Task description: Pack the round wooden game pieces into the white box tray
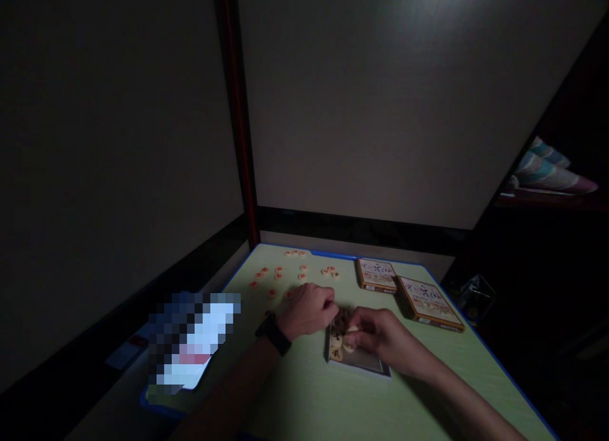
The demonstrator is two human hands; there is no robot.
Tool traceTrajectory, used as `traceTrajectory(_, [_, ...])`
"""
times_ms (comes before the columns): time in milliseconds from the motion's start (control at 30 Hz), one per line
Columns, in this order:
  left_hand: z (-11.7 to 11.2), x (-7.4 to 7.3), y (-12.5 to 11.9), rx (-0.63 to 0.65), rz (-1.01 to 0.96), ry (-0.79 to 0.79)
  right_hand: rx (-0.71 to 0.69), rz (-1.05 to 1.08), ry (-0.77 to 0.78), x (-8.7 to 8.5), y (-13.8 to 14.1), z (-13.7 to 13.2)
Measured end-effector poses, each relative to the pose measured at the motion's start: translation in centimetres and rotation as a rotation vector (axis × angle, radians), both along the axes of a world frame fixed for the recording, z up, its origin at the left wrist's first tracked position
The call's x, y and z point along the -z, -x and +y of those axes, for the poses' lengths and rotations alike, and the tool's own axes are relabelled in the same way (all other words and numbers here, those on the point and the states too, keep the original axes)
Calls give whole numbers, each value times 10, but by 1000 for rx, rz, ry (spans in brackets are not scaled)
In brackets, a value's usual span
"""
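Observation:
A small grey tray (361,363) lies on the pale green table (309,396) and holds a few round pale game discs (337,343). My left hand (311,309), with a dark watch on the wrist, rests curled at the tray's far left corner, fingers closed at the discs there. My right hand (380,339) lies over the tray's far right part, fingers pinched on a disc. Several more discs (295,273) with red marks lie scattered on the far left of the table.
Two orange-rimmed game boxes (377,275) (431,302) lie side by side at the far right of the table. A blurred bright screen (195,342) sits at the table's left edge. Walls stand close behind; a dark post (238,124) rises at the far corner.

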State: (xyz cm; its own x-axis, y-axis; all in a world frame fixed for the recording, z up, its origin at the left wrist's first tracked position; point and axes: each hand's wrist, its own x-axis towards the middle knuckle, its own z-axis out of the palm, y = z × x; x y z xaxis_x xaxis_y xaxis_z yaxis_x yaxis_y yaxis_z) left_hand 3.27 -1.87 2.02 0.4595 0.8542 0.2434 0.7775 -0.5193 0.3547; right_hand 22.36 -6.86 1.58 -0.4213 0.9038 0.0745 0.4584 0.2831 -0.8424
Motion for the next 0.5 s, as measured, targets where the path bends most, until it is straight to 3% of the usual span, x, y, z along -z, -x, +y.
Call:
traceTrajectory(133, [0, 0, 1, 11, 4, -24, -111, -132, -213, -9, 6, -7])
traceTrajectory(267, [-1, -1, 1, 14, 18, -13, -176, -167, -191, -10, 12, -12])
traceTrajectory(500, [1, 2, 0, 48, 19, -22, -209, -241, -250, 3, 14, -12])
